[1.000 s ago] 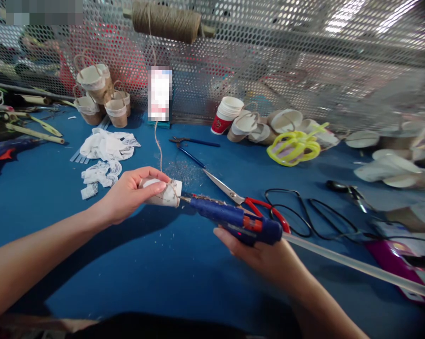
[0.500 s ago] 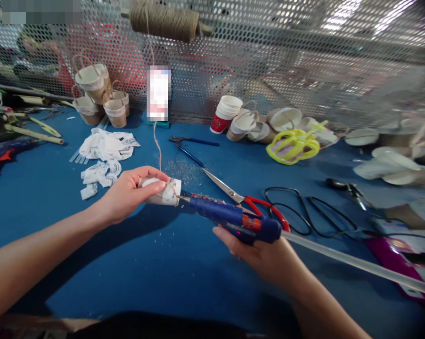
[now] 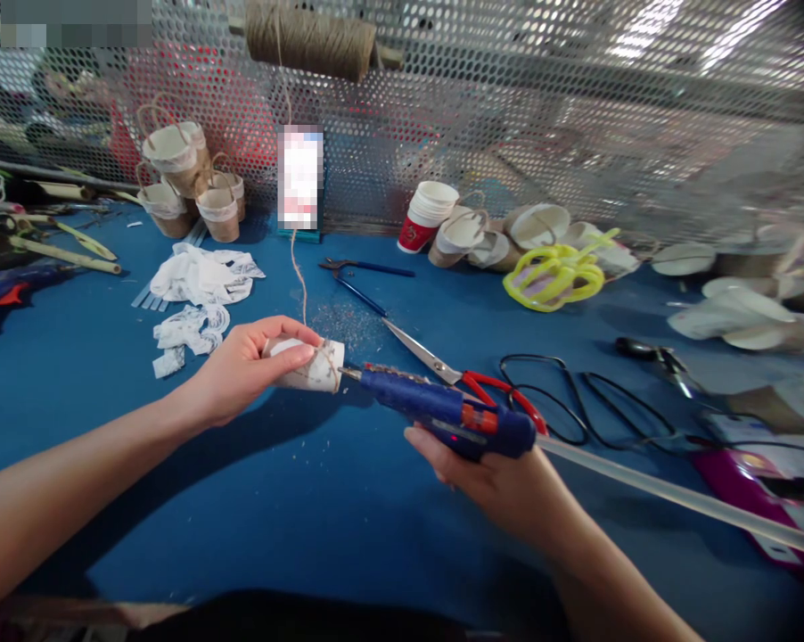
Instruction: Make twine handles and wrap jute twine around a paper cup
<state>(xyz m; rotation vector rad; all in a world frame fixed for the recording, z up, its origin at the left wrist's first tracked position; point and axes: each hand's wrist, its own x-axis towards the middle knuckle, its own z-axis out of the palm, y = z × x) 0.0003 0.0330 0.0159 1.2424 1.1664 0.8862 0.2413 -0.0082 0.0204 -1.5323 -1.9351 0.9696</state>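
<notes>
My left hand (image 3: 251, 364) is closed around a small paper cup (image 3: 318, 370) lying on its side, white at the rim end with a lace-like pattern. Twine (image 3: 298, 272) runs down to the cup from a spool (image 3: 312, 40) above and lies across its side. My right hand (image 3: 472, 468) grips a blue glue gun (image 3: 442, 410), its fingers partly hidden beneath the body. The gun's metal nozzle points left and is at the cup's rim; whether it touches I cannot tell. A long clear glue stick (image 3: 676, 495) extends from the gun's back.
Red-handled scissors (image 3: 455, 370) and blue-handled pliers (image 3: 368, 272) lie beyond the gun. White lace (image 3: 205, 272) is heaped at left, near finished small buckets (image 3: 175, 156). A red and white cup stack (image 3: 429, 216) stands by the mesh panel. A black cord (image 3: 586, 401) coils at right.
The glue gun and the cup have shifted very slightly to the right. Both hands keep the same hold.
</notes>
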